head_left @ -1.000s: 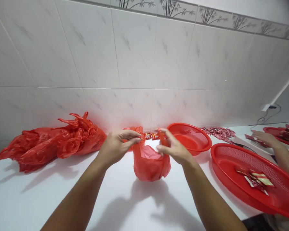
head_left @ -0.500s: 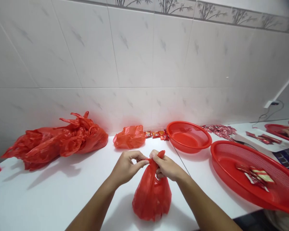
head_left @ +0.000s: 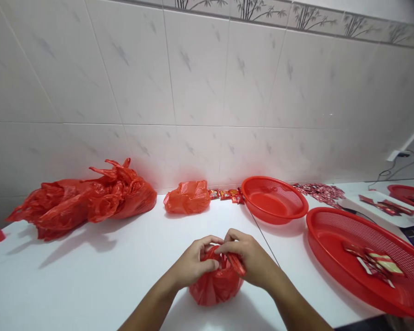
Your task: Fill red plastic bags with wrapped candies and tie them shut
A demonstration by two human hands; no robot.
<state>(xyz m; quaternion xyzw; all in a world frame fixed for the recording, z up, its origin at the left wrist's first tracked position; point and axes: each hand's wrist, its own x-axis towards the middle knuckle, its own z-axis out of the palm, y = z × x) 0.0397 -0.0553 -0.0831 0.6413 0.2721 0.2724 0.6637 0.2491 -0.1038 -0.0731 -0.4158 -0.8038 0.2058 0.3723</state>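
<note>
A red plastic bag (head_left: 214, 289), rounded and full, rests on the white table in front of me; what it contains is hidden. My left hand (head_left: 196, 264) curls its fingers and thumb around the gathered top on the left side. From the right, my right hand (head_left: 246, 257) pinches the bag's twisted handles, and a folded end of red plastic pokes out below its fingers. The two hands' fingertips meet over the neck of the bag.
Several filled red bags (head_left: 100, 197) lie at the left by the wall. Behind the hands are a flat red bag bundle (head_left: 188, 197) and small snack packets (head_left: 225, 194). A round red basket (head_left: 274, 207) and a larger one (head_left: 317, 243) holding packets stand to the right, near a white tray (head_left: 405, 220).
Both hands have pulled the bag's handles together and brought the bag nearer to me. The hands have since lowered onto its top, where the handles are now gathered.
</note>
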